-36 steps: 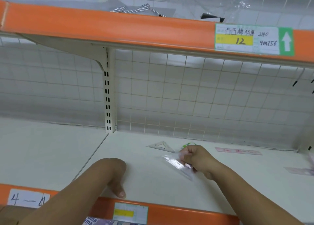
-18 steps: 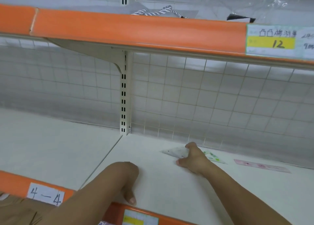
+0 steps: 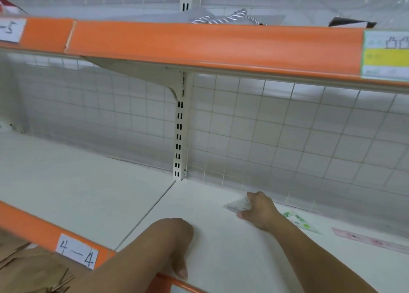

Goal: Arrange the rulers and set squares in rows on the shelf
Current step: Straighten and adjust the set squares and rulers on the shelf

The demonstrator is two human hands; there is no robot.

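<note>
My right hand (image 3: 257, 211) reaches to the back of the white shelf (image 3: 221, 248) and holds a clear set square (image 3: 238, 204) that lies flat near the wire-grid back wall. Just right of that hand lies a set square with green print (image 3: 298, 222), partly hidden by my wrist. Further right a pink ruler (image 3: 371, 240) lies flat on the shelf. My left hand (image 3: 177, 244) rests at the shelf's front edge, its fingers curled under and its thumb pointing down; it holds nothing.
An orange-fronted upper shelf (image 3: 199, 42) hangs close above. A slotted upright post (image 3: 180, 126) stands at the back where two shelf boards meet. A label reading 4-4 (image 3: 77, 253) sits on the front rail. Brown paper (image 3: 28, 268) lies below left.
My right hand carried the clear set square from mid-shelf to the back and set it down by the green-printed one. The view shifted left. My left hand stayed at the front edge.
</note>
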